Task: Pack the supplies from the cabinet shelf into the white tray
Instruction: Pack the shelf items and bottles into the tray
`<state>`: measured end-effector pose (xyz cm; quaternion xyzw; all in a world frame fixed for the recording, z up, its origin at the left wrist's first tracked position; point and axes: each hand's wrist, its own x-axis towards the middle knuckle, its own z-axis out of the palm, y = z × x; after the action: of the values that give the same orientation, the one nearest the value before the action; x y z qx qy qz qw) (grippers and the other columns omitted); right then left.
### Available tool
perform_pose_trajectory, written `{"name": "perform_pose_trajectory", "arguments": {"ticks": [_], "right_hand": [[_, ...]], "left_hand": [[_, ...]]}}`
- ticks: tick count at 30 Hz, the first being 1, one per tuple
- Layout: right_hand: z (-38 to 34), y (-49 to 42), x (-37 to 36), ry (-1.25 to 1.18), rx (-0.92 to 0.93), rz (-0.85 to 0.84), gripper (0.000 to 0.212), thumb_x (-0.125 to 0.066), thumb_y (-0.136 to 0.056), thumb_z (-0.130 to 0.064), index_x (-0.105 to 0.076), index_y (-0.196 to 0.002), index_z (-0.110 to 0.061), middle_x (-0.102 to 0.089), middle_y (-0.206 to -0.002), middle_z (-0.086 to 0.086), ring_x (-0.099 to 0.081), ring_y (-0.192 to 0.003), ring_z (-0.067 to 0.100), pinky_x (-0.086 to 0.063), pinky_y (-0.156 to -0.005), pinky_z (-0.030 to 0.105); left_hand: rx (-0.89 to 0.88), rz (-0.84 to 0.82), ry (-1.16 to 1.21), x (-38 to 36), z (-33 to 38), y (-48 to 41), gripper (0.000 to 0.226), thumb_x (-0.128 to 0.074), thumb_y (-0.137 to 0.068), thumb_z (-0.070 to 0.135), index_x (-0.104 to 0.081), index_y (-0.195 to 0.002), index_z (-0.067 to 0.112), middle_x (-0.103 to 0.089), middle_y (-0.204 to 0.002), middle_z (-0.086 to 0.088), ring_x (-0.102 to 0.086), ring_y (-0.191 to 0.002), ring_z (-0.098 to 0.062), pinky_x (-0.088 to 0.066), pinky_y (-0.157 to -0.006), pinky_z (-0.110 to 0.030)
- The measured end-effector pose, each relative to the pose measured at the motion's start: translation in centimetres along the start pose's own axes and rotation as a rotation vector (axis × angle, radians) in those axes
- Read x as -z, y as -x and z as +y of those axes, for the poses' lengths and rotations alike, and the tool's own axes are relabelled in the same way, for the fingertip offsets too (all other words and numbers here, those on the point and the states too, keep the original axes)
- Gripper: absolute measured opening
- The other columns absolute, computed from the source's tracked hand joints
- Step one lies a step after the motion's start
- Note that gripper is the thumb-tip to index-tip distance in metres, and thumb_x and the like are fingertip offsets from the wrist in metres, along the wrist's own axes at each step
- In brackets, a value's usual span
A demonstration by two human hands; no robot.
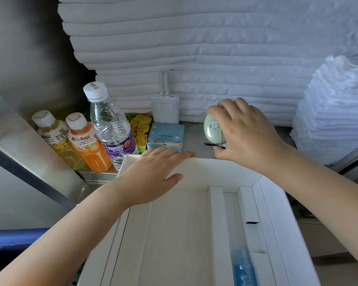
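Note:
The white tray point(194, 223) sits in front of the shelf, divided into compartments, with a blue item point(243, 269) lying in a narrow slot. My left hand point(151, 174) rests flat on the tray's far rim, fingers straight. My right hand point(246, 133) grips a pale green oval case point(211, 129) standing on the shelf. A black hairpin point(212, 144) lies under it. On the shelf stand a light blue box point(166, 136), a white power bank point(164, 109), a water bottle point(112, 124), an orange Mogu Mogu bottle point(87, 143) and a yellow one point(56, 139).
Folded white towels point(215, 58) are stacked at the back of the shelf. A second pile of white linen point(335, 112) stands at the right. A yellow patterned packet point(140, 129) lies behind the water bottle. The metal cabinet wall point(29, 124) slopes along the left.

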<state>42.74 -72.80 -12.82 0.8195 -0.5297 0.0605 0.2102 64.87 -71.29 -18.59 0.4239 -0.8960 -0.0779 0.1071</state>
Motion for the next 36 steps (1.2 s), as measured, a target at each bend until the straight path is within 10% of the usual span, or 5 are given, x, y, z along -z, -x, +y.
{"name": "perform_pose_trajectory", "arguments": {"ticks": [8,36], "right_hand": [[-0.6,4.3,1.4,-0.142,0.05,0.062,0.062,-0.066,-0.057,-0.035,-0.055,-0.114,-0.011,-0.055,-0.105,0.004,-0.05,-0.092,0.027,-0.042,-0.078,0.033],[-2.1,8.1,-2.9,-0.059,0.218,-0.732,0.051,-0.063,-0.073,-0.039,-0.041,-0.113,-0.017,-0.047,-0.109,-0.001,-0.048,-0.101,0.019,-0.036,-0.069,0.03]], "left_hand": [[0.005,-0.007,0.007,-0.1,-0.1,0.0,0.051,-0.04,-0.094,0.04,-0.022,-0.142,0.04,-0.045,-0.13,0.014,-0.028,-0.121,-0.004,-0.017,-0.099,-0.022],[0.001,-0.034,0.001,0.1,-0.2,-0.1,0.052,-0.038,-0.093,0.043,-0.021,-0.143,0.04,-0.043,-0.133,0.012,-0.029,-0.124,-0.007,-0.017,-0.1,-0.025]]}}
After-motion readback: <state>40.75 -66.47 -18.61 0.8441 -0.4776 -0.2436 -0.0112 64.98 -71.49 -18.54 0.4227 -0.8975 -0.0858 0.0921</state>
